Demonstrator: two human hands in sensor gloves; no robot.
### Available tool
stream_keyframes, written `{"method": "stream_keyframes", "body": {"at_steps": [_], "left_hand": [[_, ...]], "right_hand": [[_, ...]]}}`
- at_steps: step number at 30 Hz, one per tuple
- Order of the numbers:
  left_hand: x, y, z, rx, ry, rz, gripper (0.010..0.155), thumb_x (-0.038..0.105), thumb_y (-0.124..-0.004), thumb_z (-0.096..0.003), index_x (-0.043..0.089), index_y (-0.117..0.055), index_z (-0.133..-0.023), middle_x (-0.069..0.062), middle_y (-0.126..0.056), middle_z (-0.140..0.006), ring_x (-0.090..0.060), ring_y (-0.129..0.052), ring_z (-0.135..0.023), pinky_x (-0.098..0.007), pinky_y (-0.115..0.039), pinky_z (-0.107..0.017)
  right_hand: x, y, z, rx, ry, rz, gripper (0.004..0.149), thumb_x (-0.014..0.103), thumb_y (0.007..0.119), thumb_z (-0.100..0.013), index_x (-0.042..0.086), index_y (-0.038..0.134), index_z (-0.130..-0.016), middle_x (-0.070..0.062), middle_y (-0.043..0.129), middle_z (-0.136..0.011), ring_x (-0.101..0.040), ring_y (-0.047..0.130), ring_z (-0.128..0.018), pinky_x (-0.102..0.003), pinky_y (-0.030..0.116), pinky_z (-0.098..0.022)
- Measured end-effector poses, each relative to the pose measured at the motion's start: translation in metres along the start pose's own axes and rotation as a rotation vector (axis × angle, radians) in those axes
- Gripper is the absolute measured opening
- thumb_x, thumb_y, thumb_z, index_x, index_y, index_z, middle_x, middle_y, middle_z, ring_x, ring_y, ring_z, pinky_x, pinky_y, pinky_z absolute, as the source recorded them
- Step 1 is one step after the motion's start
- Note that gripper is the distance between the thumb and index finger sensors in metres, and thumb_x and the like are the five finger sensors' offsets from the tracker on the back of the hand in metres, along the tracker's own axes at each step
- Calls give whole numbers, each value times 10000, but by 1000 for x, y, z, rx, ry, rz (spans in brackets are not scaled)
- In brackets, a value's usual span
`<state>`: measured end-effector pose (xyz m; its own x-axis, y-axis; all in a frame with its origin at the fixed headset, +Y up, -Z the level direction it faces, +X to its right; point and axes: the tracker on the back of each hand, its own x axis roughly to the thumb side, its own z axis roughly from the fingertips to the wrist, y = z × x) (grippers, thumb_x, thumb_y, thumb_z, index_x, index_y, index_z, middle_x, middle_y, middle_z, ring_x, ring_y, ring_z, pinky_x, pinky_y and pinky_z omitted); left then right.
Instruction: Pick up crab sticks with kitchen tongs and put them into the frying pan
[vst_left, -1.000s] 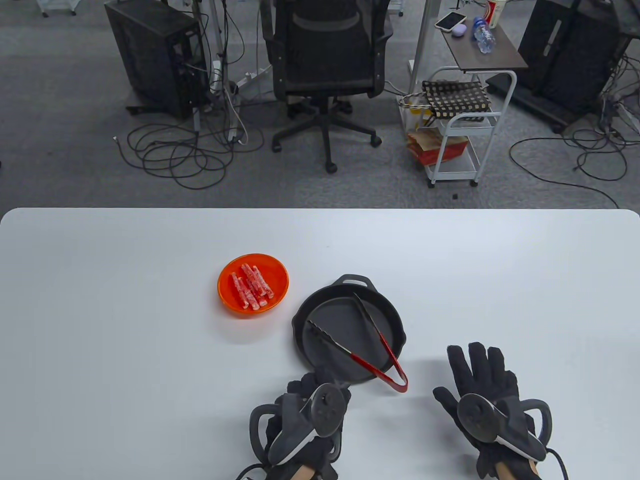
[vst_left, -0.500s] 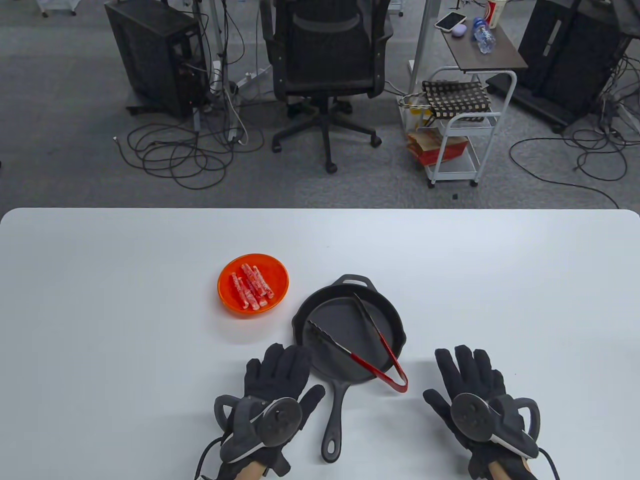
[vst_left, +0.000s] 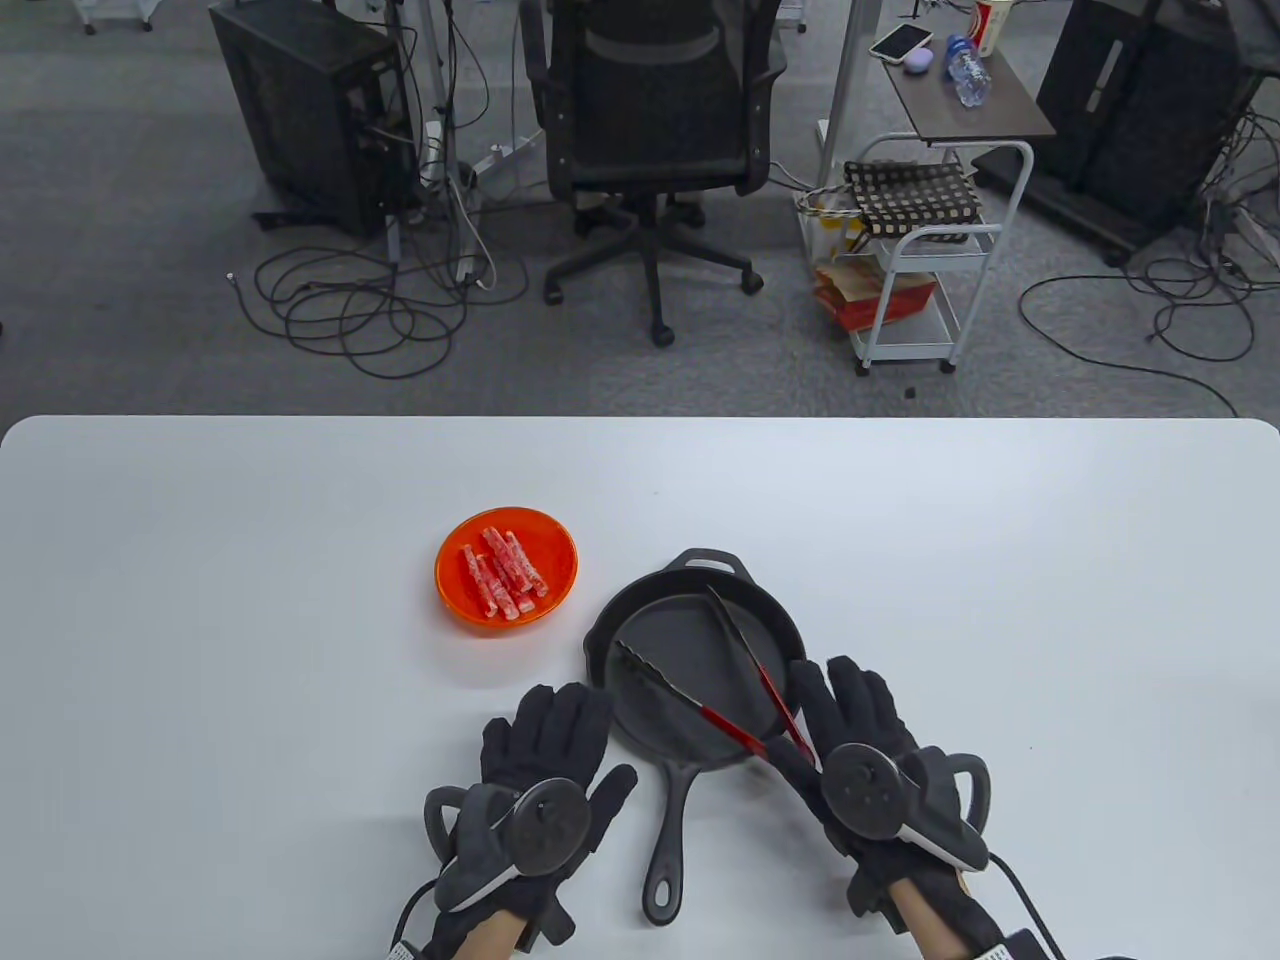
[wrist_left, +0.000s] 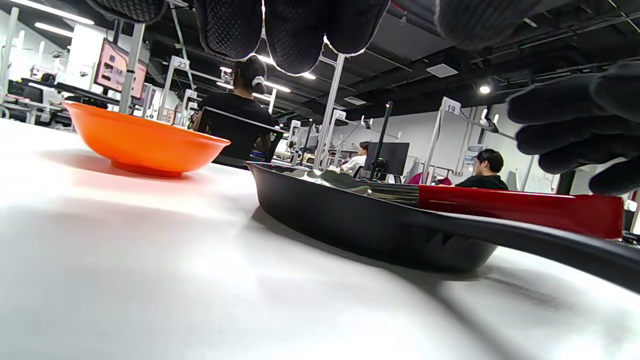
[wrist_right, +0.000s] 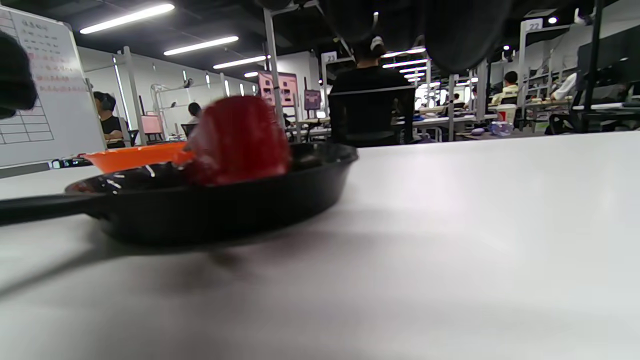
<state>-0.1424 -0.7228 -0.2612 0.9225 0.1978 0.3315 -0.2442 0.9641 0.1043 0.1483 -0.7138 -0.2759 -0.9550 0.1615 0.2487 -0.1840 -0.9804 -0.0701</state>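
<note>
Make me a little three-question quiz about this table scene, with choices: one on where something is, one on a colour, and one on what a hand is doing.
1. Where do the tongs lie?
A. Across the frying pan
B. In the orange bowl
C. On the chair

2. What colour is the bowl holding the crab sticks?
A. Blue
B. Orange
C. White

3. What is the left hand doing?
A. Gripping the pan handle
B. Lifting a crab stick
C. Lying flat and open on the table

Answers:
1 A, the tongs' tips rest inside the pan and the red handles cross its rim.
2 B, the table view shows an orange bowl left of the pan.
3 C, its fingers are spread beside the pan handle, holding nothing.
</note>
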Motion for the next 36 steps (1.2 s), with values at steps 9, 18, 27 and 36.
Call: {"method": "stream_keyframes", "body": {"at_steps": [9,18,27,36], "left_hand": [[-5,0,0,1,26,24,776,678,-626,-548,256,-486,-1184,-76,-590,-1211,-425,-587,-1112,-701,-529,-693],[-7,0,-1,9,35,44,802,688,-620,-548,239,-454,-1192,-83,-586,-1212,-427,-580,-1115,-704,-523,-693],[-7,-1,-2,-1,41,53,799,687,-623,-547,238,-468,-1189,-86,-597,-1208,-433,-589,-1107,-707,-523,-690],[-7,1,-1,-4,38,57,797,682,-627,-547,231,-477,-1187,-92,-603,-1203,-438,-593,-1102,-707,-524,-688]], "right_hand": [[39,19,-48,195,48,103,844,649,415,-591,112,237,-1218,-309,364,-1206,-589,470,-1025,-659,625,-660],[56,40,-68,340,180,282,1050,710,527,-543,-76,226,-1171,-329,451,-1162,-585,557,-982,-637,698,-607],[53,49,-73,320,229,374,1019,645,676,-516,-46,298,-1161,-266,584,-1103,-514,668,-910,-551,771,-545],[46,38,-60,171,158,343,988,601,763,-477,-27,386,-1141,-223,684,-1035,-477,759,-868,-516,835,-495]]}}
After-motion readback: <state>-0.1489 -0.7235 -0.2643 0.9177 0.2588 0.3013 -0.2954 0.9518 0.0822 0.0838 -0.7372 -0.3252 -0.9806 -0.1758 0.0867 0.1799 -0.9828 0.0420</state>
